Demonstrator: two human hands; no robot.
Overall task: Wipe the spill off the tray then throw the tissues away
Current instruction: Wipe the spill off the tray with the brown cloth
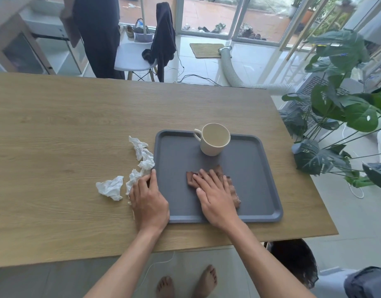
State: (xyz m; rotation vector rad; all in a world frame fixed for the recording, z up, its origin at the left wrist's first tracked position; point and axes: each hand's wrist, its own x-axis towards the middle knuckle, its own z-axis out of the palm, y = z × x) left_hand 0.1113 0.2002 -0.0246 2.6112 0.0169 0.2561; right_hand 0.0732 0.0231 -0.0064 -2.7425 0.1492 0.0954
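A dark grey tray [254, 168] lies on the wooden table, with a cream mug [213, 139] upright near its far edge. My right hand [215, 193] presses flat on a brown, soaked tissue [235, 194] in the tray's near middle; most of that tissue is hidden under the palm. My left hand [148, 198] grips the tray's left rim, thumb over the edge. Crumpled white tissues [142, 155] lie on the table just left of the tray, one more [111, 188] a little farther left.
The wooden table [56, 147] stretches far to the left and back. A black-lined bin [297, 259] stands on the floor under the table's near right corner. A leafy plant [340, 117] crowds the right side. A person stands beyond the far edge next to a white chair [133, 57].
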